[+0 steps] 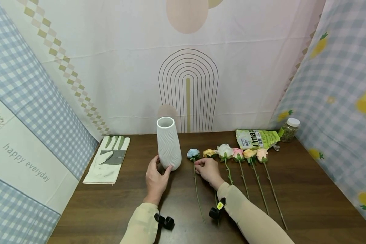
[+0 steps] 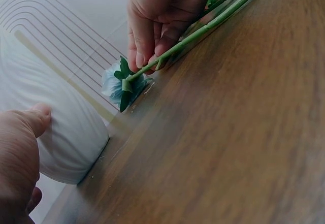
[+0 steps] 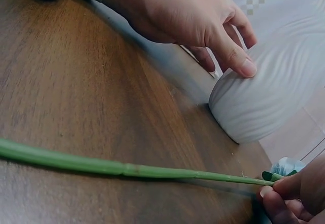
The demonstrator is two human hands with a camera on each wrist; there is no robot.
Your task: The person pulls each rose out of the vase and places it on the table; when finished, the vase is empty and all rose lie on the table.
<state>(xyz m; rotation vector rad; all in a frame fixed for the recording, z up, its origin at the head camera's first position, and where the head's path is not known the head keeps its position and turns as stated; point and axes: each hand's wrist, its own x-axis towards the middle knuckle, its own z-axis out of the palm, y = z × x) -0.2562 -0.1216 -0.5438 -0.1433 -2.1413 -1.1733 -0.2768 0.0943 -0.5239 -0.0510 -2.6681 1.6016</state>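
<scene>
A white vase (image 1: 169, 145) with wavy ridges stands upright on the brown table. My left hand (image 1: 156, 181) grips its lower part, thumb in front and fingers round the left side. In the right wrist view the thumb presses on the vase (image 3: 269, 92) near its base. My right hand (image 1: 209, 171) pinches the green stem of a blue artificial rose (image 1: 193, 153) just below the bloom. That stem lies along the table towards me. Right of it lie a yellow rose (image 1: 209, 153), partly hidden by my hand, and a white rose (image 1: 224, 151).
Further right lie a pink rose (image 1: 237, 154), an orange-yellow rose (image 1: 249, 154) and a peach rose (image 1: 262, 155). Behind them are a green packet (image 1: 256, 139) and a white-lidded jar (image 1: 289, 130). A white-and-grey glove (image 1: 108, 161) lies at left. Patterned cloth hangs behind the table.
</scene>
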